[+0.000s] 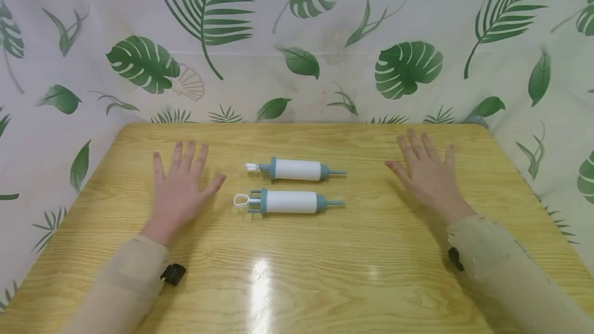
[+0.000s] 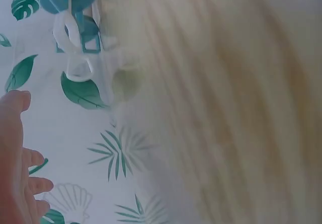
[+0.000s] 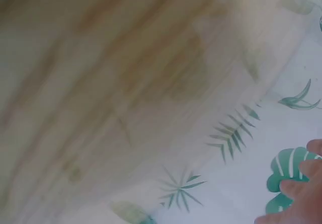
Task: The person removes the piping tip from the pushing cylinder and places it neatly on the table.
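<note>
Two white tubes with blue-grey end caps, thin nozzles and white ring handles lie side by side on the wooden table, the farther tube and the nearer tube, nozzles to the right. My left hand is left of their handles, palm down with fingers spread, holding nothing. To the right of the nozzles, my right hand is spread the same way and empty. In the left wrist view the white ring handles show near the left hand. Only fingers of the right hand appear in the right wrist view.
The wooden table has its far edge against a white cloth printed with green leaves. Long light sleeves cover both forearms, with a small black object at each wrist. A bright reflection lies on the near part of the table.
</note>
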Available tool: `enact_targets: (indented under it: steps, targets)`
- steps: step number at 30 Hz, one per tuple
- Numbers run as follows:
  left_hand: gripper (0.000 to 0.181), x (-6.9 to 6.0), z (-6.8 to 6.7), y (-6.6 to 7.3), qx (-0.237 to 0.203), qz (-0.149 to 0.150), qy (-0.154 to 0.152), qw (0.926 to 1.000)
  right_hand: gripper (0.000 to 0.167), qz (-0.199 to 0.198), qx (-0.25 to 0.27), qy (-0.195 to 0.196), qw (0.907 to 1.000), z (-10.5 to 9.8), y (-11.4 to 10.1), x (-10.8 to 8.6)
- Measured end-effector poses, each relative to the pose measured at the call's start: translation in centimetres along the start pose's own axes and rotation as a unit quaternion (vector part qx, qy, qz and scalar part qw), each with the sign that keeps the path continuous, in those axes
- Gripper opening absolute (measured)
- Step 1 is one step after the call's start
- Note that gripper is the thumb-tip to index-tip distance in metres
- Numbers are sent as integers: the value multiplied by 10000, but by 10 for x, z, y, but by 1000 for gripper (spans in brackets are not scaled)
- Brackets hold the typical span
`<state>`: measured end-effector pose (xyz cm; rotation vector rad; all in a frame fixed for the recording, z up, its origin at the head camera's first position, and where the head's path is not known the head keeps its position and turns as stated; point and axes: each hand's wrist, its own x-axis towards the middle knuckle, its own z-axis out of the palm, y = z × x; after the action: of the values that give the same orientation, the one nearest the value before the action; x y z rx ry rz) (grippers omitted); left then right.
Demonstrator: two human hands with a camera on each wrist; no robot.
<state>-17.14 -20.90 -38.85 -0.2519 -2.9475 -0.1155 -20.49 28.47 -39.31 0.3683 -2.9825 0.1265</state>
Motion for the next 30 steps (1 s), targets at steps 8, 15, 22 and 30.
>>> enact_targets:
  steps: [8, 15, 22, 30]
  targets:
    - [81, -4, 5, 28, -644, 156, 159, 9977, 62, -788, 245, 222, 9963, -7, -27, 1]
    - [69, -12, 4, 54, -1271, 639, 232, 9896, 48, -1196, 566, 309, 9907, -4, -51, 0]
    - [57, -15, 5, 72, -1633, 1094, 297, 9800, 40, -1443, 954, 1, 9849, -1, -71, 1]
    - [49, -15, 8, 88, -1711, 1805, 394, 9678, 38, -1472, 2207, -596, 9623, 0, -89, 0]
